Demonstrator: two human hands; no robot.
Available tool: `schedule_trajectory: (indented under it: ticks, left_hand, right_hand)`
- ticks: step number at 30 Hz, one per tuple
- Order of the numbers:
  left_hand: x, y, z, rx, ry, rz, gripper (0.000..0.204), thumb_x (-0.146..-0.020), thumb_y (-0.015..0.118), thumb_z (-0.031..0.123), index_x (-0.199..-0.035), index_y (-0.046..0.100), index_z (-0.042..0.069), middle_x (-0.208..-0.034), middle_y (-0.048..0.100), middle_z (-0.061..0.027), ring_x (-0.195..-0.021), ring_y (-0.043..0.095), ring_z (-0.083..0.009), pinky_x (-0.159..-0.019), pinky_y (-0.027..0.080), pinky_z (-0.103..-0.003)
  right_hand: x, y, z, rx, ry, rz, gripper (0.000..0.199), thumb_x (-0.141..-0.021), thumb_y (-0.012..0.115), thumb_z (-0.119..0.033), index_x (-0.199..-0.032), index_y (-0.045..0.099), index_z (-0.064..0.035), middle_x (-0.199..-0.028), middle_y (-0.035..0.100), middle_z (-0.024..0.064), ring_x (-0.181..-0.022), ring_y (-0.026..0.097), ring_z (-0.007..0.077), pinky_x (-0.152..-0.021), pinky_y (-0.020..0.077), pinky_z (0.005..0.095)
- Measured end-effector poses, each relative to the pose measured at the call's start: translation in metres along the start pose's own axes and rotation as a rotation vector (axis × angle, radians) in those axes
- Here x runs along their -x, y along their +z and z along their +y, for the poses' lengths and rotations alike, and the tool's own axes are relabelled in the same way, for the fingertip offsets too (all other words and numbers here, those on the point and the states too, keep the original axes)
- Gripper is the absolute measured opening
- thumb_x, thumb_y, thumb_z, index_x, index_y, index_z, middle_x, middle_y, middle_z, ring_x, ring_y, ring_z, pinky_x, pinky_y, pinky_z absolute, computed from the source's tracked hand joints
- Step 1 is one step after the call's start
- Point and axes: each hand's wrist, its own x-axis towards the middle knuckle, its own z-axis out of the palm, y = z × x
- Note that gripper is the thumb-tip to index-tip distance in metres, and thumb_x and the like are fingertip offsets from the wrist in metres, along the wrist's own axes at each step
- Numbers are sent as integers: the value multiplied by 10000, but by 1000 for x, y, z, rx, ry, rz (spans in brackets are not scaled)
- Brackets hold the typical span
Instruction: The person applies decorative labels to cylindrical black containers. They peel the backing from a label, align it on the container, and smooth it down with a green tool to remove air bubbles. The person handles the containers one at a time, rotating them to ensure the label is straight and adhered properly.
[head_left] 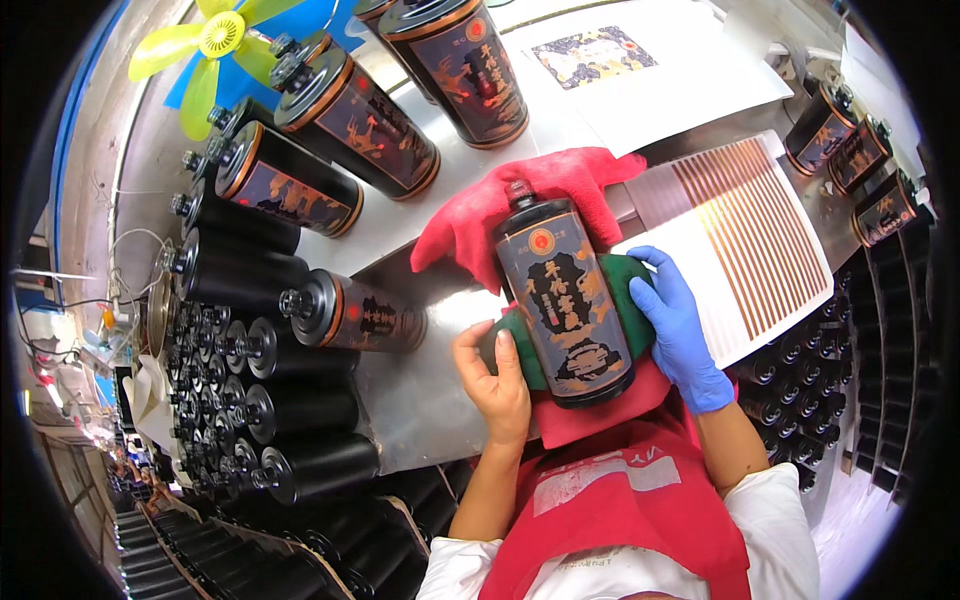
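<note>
A dark bottle [562, 300] with a printed grey, black and orange label lies in front of me, its neck pointing away. It rests on a green cloth [622, 290] with red cloth beneath. My left hand [497, 390] is bare and has the cloth's left edge between thumb and fingers, beside the bottle. On the other side my right hand [678, 325], in a blue glove, grips the cloth's right edge, thumb on top. Beyond the bottle's neck a red towel [470, 215] lies bunched up. The bottle's underside is hidden.
Labelled bottles [365, 130] stand on the left of the metal table [390, 395], with several plain black bottles [315, 410] stacked below. A striped sheet [760, 245] of copper bands lies to the right. A yellow-green fan [222, 35] is at far left. More labelled bottles [855, 150] stand far right.
</note>
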Motion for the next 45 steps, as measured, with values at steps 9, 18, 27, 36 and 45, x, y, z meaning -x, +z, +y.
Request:
schedule_trajectory:
  ticks: [9,18,27,36,45]
  left_hand:
    - [-14,-12,2,-392,154,17,220,-929,571,121,-1091,517,-18,-1038,538,-98,-984,508,-189,-894,397,-302]
    - [-11,-74,-26,-1058,228,-202,485,-882,606,249,-1255,468,-28,-1312,447,-225,-1190,438,-377,-989,331,-460]
    - [19,-24,14,-318,317,-687,1010,-790,726,167,-1471,1,-13,-1317,453,-239,-1168,501,-341,-1010,367,-412]
    - [18,-21,26,-358,134,-665,935,-831,621,-1,-1424,-96,-97,-1260,528,-216,-1162,529,-335,-1065,288,-383]
    - [15,-30,17,-369,138,-714,947,-831,599,-6,-1451,-116,-36,-1366,399,-200,-1222,460,-294,-1054,314,-361]
  right_hand:
    - [-32,6,-7,99,-195,69,382,-871,623,-23,-1208,444,-38,-1016,582,68,-926,565,115,-826,472,242]
    - [33,-18,-28,446,-700,-382,280,-601,689,137,-802,686,-58,-906,664,97,-873,651,239,-774,526,326]
    - [36,-15,-33,466,-649,-287,298,-596,718,67,-868,700,-55,-882,674,94,-789,664,235,-702,541,312]
    - [-37,23,-64,505,-309,-186,254,-769,724,-101,-996,660,-7,-899,670,113,-815,658,155,-728,516,271]
    - [-64,25,-77,625,-970,-548,157,-665,693,-11,-771,654,-120,-826,633,39,-785,614,241,-703,502,357]
